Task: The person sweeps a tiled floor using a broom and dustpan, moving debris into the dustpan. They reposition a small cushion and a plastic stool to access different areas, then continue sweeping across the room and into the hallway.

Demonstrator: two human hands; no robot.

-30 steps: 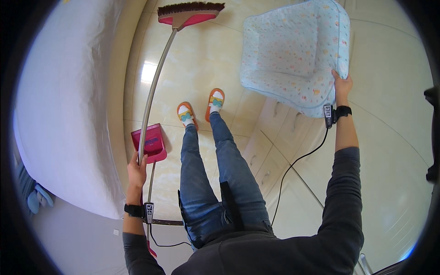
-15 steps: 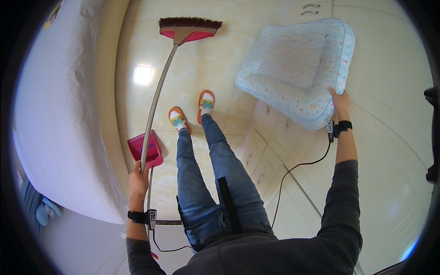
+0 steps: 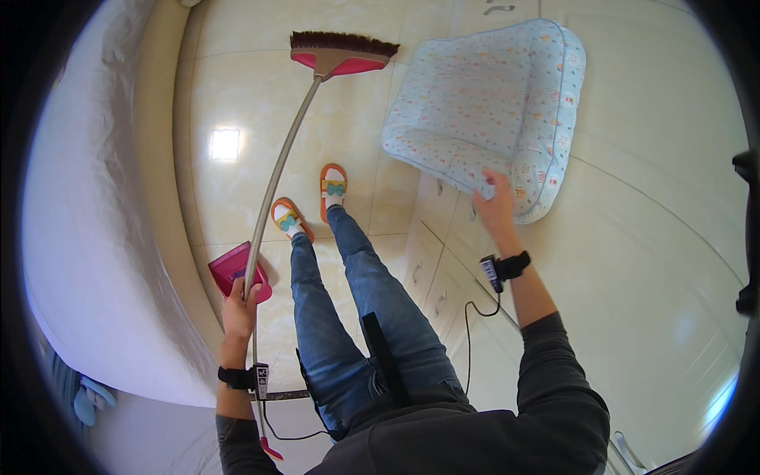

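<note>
My left hand [image 3: 240,309] is closed around the long metal pole of a broom [image 3: 285,154]. The broom's head is raised at the far end, its dark bristles pointing away from me. Below that hand a pink dustpan [image 3: 237,267] sits by the bed's base, and its thin handle runs past my wrist. On the right, a light-blue patterned padded cushion [image 3: 483,87] with raised sides rests on the white cabinet. My right hand [image 3: 496,204], slightly blurred, is over its near edge with fingers apart; I cannot tell whether they touch it.
A bed with a white sheet [image 3: 83,198] runs along the left. White drawers with metal handles [image 3: 431,277] and a pale cabinet top [image 3: 633,237] fill the right. Light floor tiles [image 3: 261,95] lie between, under my slippers [image 3: 333,190]. A cable [image 3: 469,340] hangs from my right wrist.
My right hand has let go of the cushion's right corner and moved left along its near edge. The cushion appears shifted left and tilted differently. My left hand still holds the broom.
</note>
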